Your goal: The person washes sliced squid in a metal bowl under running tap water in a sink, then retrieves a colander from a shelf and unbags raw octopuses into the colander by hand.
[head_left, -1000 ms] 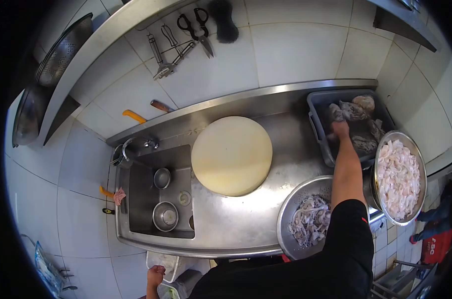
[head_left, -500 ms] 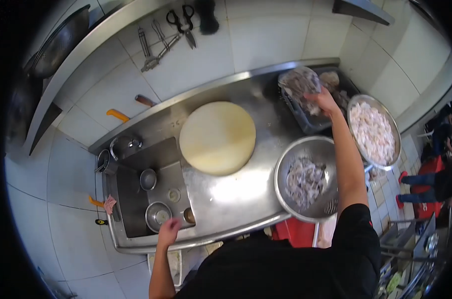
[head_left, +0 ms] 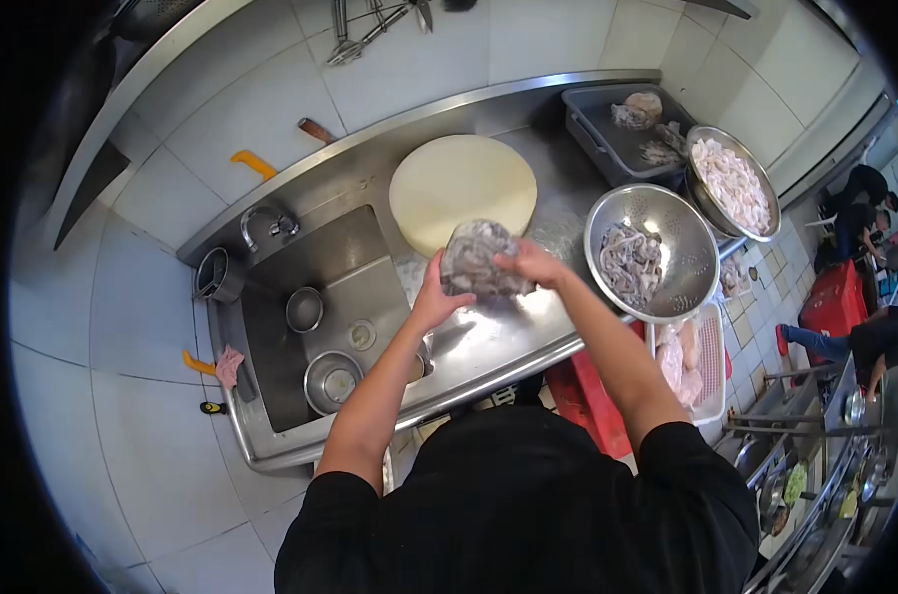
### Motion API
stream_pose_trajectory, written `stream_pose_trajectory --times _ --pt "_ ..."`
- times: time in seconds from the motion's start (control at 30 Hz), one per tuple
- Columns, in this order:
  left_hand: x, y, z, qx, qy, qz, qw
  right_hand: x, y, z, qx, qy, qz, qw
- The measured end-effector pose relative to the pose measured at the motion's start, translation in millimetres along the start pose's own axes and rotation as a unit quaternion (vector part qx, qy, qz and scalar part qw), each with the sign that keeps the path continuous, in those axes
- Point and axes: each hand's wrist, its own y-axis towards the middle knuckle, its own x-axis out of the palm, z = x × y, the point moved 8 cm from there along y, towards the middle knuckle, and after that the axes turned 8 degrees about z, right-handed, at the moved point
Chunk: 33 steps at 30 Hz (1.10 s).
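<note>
A clear-looking bag of grey seafood [head_left: 478, 259] is held between both hands over the front edge of the round cutting board [head_left: 464, 183]. My left hand [head_left: 437, 295] grips its left side, fingers partly hidden behind it. On the right side, my right hand [head_left: 536, 265] has its fingers pressed on the bag. The exact kind of seafood inside is blurred. To the right, a steel colander [head_left: 681, 233] contains grey squid-like pieces [head_left: 631, 265]. Behind it, a dark grey tub [head_left: 607, 147] holds a few more lumps.
Left is a sink [head_left: 315, 247] with two metal bowls, under a faucet [head_left: 261, 226]. A colander of pale pieces [head_left: 734, 188] stands at far right. Below are a white basket of pinkish meat [head_left: 708, 366] and a red container [head_left: 587, 401]. Other people [head_left: 869, 346] are at far right.
My right hand has brought the bag from the tub leftward to the cutting board's front. My left hand has moved from beside the sink and taken hold of it. The view has shifted.
</note>
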Motion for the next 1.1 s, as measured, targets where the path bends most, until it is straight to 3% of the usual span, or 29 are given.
stream_pose_trajectory --times 0.03,0.17,0.2,0.3,0.37,0.43,0.5,0.53,0.63,0.73,0.87,0.9,0.93,0.97,1.0,1.1 --pt "6 -2 -12 -0.012 -0.059 -0.023 0.998 14 -9 12 -0.025 0.037 -0.012 0.999" --pt "13 -14 -23 -0.062 -0.141 -0.053 0.987 12 -39 29 0.032 0.002 0.053 0.998" --pt "14 -19 0 -0.145 -0.144 -0.064 0.977 10 -48 27 0.034 0.001 0.057 0.998" --pt "44 -3 30 -0.261 -0.223 -0.149 0.927 -25 -90 -56 -0.007 -0.200 0.161 0.966" --pt "71 15 56 -0.252 -0.215 -0.152 0.931 -52 -106 -91 -0.166 -0.326 0.230 0.902" --pt "102 31 89 -0.250 -0.250 -0.162 0.921 -78 -124 -120 -0.242 -0.428 0.237 0.838" --pt "135 42 116 -0.224 -0.233 -0.172 0.931 -111 -140 -133 -0.231 -0.510 0.194 0.806" --pt "155 48 128 -0.212 -0.218 -0.179 0.936 -137 -144 -132 -0.203 -0.451 0.193 0.848" --pt "226 59 142 -0.199 -0.183 -0.199 0.942 -203 -170 -119 -0.111 -0.432 0.329 0.832" --pt "299 69 122 -0.218 -0.133 -0.211 0.944 -251 -190 -90 -0.110 -0.434 0.423 0.788" --pt "326 55 165 -0.158 -0.040 -0.171 0.972 -295 -197 -69 -0.111 -0.479 0.469 0.734" --pt "340 63 159 -0.109 0.018 -0.172 0.979 -302 -196 -65 -0.120 -0.489 0.479 0.719" --pt "356 76 139 -0.061 0.076 -0.172 0.980 -302 -193 -64 -0.187 -0.524 0.467 0.687" --pt "365 82 127 -0.014 0.137 -0.170 0.976 -302 -191 -59 -0.207 -0.519 0.453 0.695" --pt "353 65 164 0.077 0.231 -0.106 0.964 -301 -187 -54 -0.227 -0.513 0.439 0.702" --pt "341 39 227 0.273 0.221 -0.022 0.936 -293 -175 -55 -0.297 -0.501 0.406 0.704"
